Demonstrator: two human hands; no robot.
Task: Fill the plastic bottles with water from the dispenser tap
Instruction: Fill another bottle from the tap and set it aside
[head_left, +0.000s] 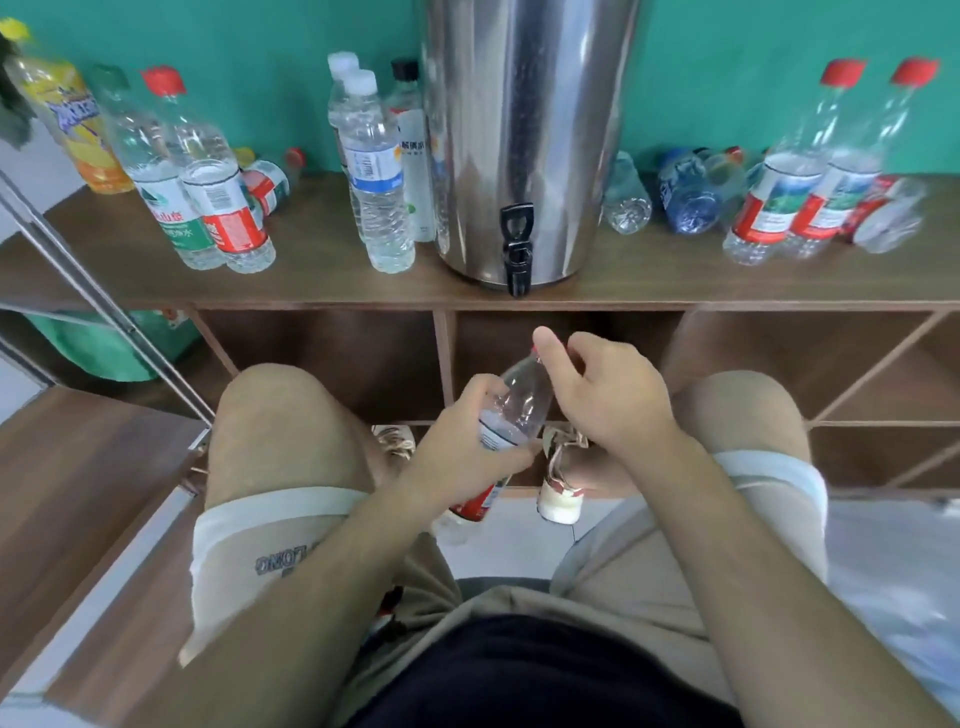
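A clear plastic bottle (519, 402) with a red label and red cap tilts between my knees, below the shelf. My left hand (462, 441) grips its body. At the bottle's top, the fingers of my right hand (597, 389) curl round the red cap. The steel water dispenser (524, 130) stands on the wooden shelf (311, 283) above, and its black tap (517, 244) hangs over the shelf's front edge, above the bottle.
Several upright bottles (208, 187) stand left of the dispenser and two red-capped ones (795, 176) at the right, with more lying behind. Open cubbies sit below the shelf. A metal bar (104, 301) slants at the left.
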